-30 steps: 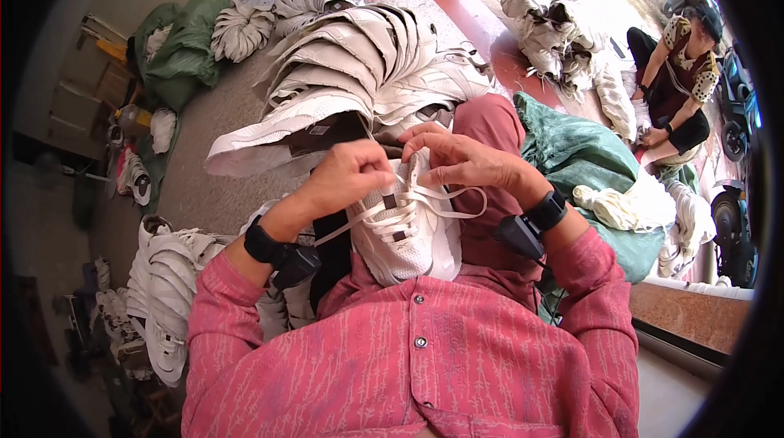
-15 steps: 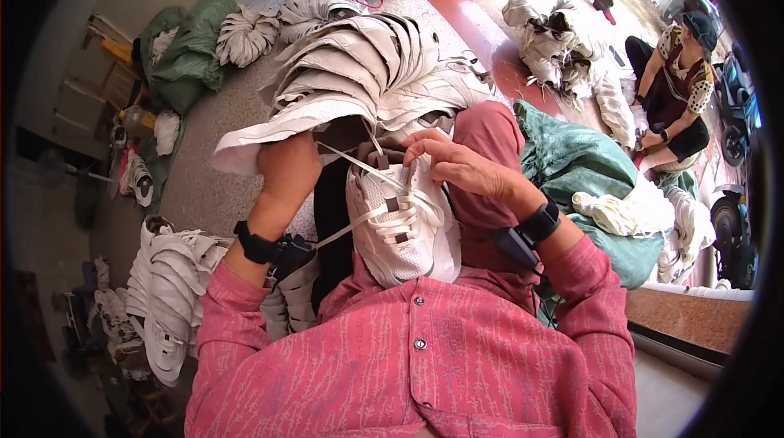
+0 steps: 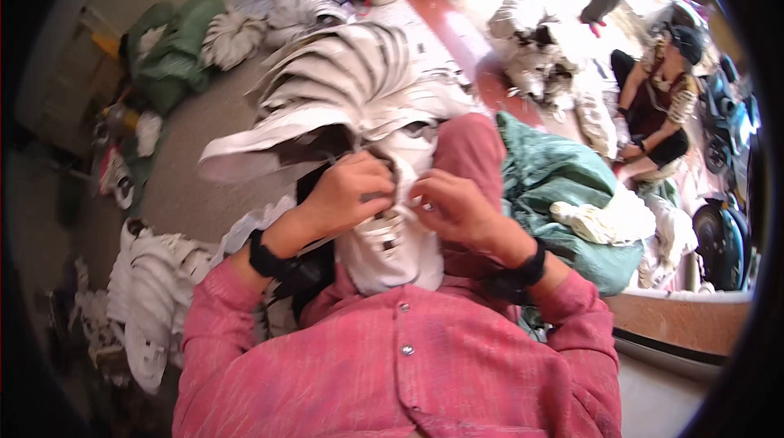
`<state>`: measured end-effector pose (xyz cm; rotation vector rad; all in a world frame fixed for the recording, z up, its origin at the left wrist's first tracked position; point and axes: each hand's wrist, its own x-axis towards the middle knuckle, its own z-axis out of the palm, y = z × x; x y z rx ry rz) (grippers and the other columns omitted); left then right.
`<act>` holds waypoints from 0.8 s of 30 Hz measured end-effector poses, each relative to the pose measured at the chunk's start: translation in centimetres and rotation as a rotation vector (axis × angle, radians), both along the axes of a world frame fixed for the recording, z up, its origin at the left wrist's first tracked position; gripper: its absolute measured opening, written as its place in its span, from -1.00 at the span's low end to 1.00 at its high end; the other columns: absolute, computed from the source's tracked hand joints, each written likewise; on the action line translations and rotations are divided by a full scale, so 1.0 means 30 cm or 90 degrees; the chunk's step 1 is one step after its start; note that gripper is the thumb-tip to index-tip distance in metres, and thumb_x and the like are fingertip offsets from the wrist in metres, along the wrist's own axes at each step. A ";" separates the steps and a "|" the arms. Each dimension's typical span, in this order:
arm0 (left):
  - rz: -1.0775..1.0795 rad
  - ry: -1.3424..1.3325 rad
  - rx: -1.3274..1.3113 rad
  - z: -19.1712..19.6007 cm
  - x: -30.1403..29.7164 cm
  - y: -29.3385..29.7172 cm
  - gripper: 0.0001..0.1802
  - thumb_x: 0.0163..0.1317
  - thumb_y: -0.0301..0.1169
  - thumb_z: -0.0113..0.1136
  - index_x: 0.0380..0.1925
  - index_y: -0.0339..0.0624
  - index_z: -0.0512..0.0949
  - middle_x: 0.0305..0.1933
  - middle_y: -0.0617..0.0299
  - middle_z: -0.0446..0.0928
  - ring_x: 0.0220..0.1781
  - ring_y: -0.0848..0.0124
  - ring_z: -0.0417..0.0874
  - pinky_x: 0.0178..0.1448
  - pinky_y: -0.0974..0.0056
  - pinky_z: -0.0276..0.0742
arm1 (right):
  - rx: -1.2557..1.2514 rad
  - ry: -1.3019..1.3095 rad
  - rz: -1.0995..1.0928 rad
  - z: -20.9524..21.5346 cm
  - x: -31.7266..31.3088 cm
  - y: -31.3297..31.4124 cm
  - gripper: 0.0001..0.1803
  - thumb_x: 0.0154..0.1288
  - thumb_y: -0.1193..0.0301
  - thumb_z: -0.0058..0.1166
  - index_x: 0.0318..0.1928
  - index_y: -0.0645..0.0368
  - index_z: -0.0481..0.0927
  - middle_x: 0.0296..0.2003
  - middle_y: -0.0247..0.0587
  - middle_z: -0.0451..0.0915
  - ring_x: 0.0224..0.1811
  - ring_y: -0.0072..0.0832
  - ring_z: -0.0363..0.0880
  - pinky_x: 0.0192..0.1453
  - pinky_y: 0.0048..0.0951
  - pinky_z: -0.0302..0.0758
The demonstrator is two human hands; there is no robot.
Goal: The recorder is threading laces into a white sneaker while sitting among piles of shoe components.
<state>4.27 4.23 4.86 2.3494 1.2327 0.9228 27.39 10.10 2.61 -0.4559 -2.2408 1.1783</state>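
Observation:
A white shoe upper (image 3: 390, 252) rests on my lap, toe end pointing away from me. My left hand (image 3: 347, 193) pinches a white lace at the upper's left side, fingers closed. On the other side my right hand (image 3: 453, 207) grips the lace and the upper's edge. Both hands meet over the lacing area and cover it. Black bands sit on both wrists. My red trouser knee (image 3: 465, 148) rises just behind the hands.
A fanned stack of white shoe uppers (image 3: 343, 82) lies straight ahead on the floor. More white uppers (image 3: 151, 299) are piled at my left. A teal sack (image 3: 555, 185) lies at my right. Another person (image 3: 657, 103) sits at the far right beside a white heap (image 3: 535, 54).
My left hand, stretched out with the lace half a second ago, has come back to the shoe. Both hands now sit close together on the lacing.

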 end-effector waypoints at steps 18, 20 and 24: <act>0.016 0.111 0.186 -0.004 0.061 -0.032 -0.86 -0.12 -0.53 0.29 -0.46 -0.23 0.60 -0.33 0.16 0.60 -0.28 0.17 0.64 -0.19 0.21 0.59 | 0.360 -0.121 -0.001 -0.063 -0.064 0.000 -0.78 0.20 0.38 0.03 -0.22 0.26 0.42 -0.37 -0.08 0.47 -0.38 -0.17 0.56 -0.35 -0.22 0.51; 0.023 0.104 0.171 -0.008 0.059 -0.029 -0.86 -0.12 -0.53 0.29 -0.46 -0.23 0.60 -0.33 0.16 0.60 -0.26 0.17 0.63 -0.17 0.21 0.58 | 0.267 -0.103 -0.005 -0.086 -0.063 -0.001 -0.74 0.26 0.38 0.00 -0.15 0.30 0.37 -0.36 0.01 0.46 -0.39 -0.05 0.54 -0.30 -0.15 0.50; 0.021 0.037 0.026 -0.024 0.038 -0.016 -0.90 -0.09 -0.49 0.28 -0.52 -0.21 0.57 -0.33 0.17 0.56 -0.22 0.15 0.57 -0.11 0.16 0.49 | 0.073 -0.091 -0.048 -0.090 -0.081 -0.020 -0.72 0.40 0.29 -0.11 -0.20 0.31 0.39 -0.34 0.10 0.47 -0.33 0.00 0.55 -0.25 -0.07 0.45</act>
